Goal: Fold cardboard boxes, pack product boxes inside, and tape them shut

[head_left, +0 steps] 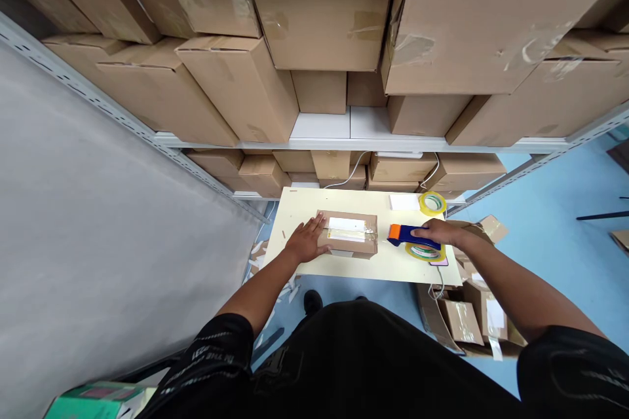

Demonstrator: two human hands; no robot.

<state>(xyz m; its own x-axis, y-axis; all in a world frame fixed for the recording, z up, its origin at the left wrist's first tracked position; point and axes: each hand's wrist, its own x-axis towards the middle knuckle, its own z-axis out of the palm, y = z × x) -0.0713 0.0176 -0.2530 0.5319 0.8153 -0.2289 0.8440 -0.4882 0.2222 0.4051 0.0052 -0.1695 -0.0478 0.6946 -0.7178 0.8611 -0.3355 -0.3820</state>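
- The box [351,247] lies flat on the pale yellow surface [289,209], left of its middle, in front of you.
- It is low, oblong, plain brown cardboard, its long sides running left to right.
- Two white labels [346,224] sit on its top, one on each side of a lengthwise seam; their print is too small to read.
- Clear tape shines along that seam and wraps over the right end; a whitish patch shows at the near side.
- Your left hand [305,242] rests against the box's left end, fingers spread, thumb toward the near corner.
- Your right hand [437,232] has its fingers closed around the dispenser [411,234], dark blue with an orange front end, which is right of the box and apart from it.
- A yellowish roll [425,253] sits on the dispenser's near side.
- Near the far right corner of the surface lie a spare roll [432,203] and, just beside it, a white stack [403,201].
- Beyond the surface, shelves [363,144] hold many brown cartons [324,19].
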